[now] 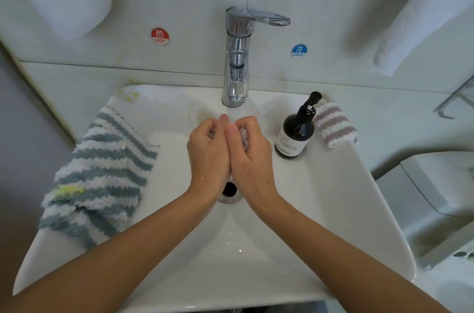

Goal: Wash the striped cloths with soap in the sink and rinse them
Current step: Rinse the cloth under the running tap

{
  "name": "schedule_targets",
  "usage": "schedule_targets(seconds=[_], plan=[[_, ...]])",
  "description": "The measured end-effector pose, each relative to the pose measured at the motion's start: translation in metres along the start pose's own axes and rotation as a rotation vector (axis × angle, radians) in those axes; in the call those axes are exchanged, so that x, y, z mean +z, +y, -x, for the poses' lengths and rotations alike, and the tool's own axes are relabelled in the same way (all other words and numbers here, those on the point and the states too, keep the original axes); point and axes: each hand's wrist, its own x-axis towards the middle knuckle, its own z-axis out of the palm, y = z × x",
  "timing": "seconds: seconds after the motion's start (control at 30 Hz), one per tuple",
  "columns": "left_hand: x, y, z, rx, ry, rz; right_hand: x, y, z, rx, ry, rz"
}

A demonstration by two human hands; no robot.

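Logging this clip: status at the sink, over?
Left hand and right hand squeezing small wadded pale cloth under chrome tap. Blue-striped cloth waiting. Nothing obstructing.

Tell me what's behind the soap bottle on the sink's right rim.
A folded pink-and-white striped cloth lies on the sink rim just behind and to the right of the dark pump soap bottle. The bottle's pump hides the cloth's near-left edge.

Two bare forearms enter from the lower edge — no sleeves, no watch, no bracelet visible up to the frame border. Left hand (209, 156) and right hand (250, 156): no rings, no gloves. Both are wet — small water droplets glisten across the backs and the wrists. One small dark mole sits near the right wrist. Fingernails not discernible.
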Motion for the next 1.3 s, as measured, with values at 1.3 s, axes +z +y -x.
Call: schedule_targets(seconds=[1.3], plan=[[0.013, 0.001, 0.012, 0.096, -0.129, -0.130, -0.004, -0.003, -0.005, 0.186, 0.190, -0.228]])
